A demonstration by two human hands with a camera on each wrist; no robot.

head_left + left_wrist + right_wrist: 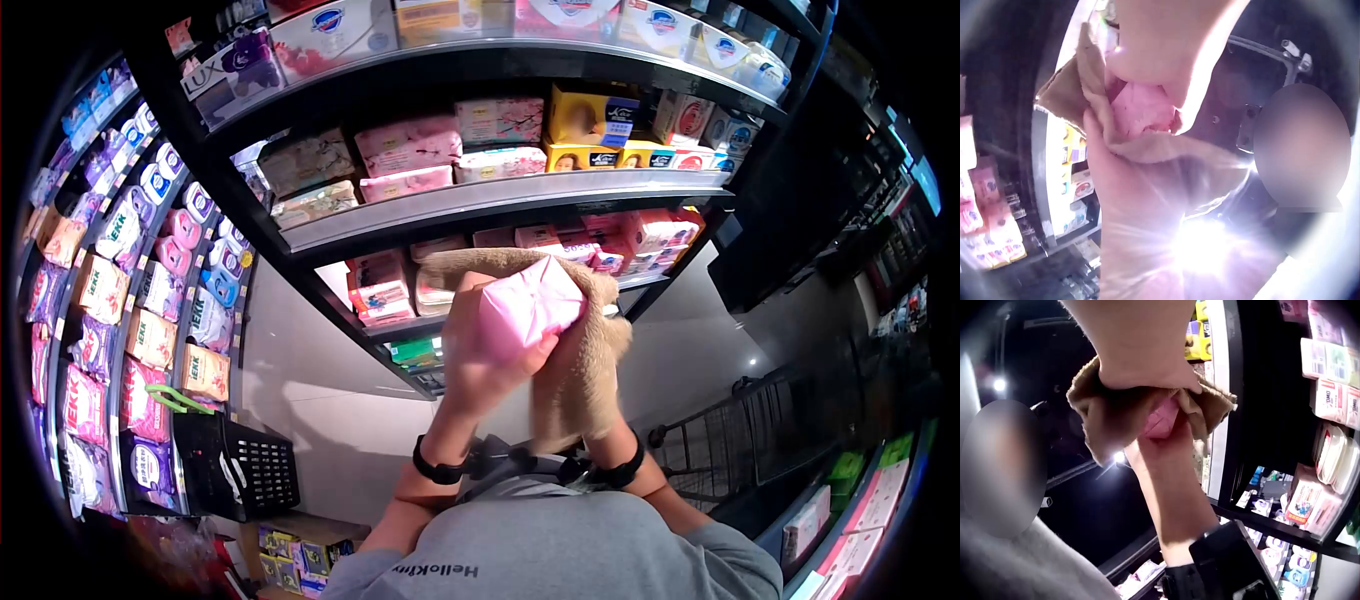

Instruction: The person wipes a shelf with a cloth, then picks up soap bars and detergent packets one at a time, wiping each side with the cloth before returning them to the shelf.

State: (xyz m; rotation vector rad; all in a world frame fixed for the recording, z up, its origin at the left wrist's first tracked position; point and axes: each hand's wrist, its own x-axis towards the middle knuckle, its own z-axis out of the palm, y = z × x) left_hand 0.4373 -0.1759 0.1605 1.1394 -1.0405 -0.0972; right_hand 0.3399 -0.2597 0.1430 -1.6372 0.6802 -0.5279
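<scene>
A glossy pink wrapped packet with a folded, creased end is in front of the person's chest. The left hand grips it, with the thumb along its near side. A tan plush towel hangs behind and beside the packet. The right hand holds this towel, which covers most of its fingers in the head view. In the left wrist view the packet sits between the left hand and the towel's fold. Black bands circle both wrists.
A shelf unit ahead holds boxed soaps and pink packs. On the left, shelves carry bagged goods, with a black basket close by. A wire cart stands to the right.
</scene>
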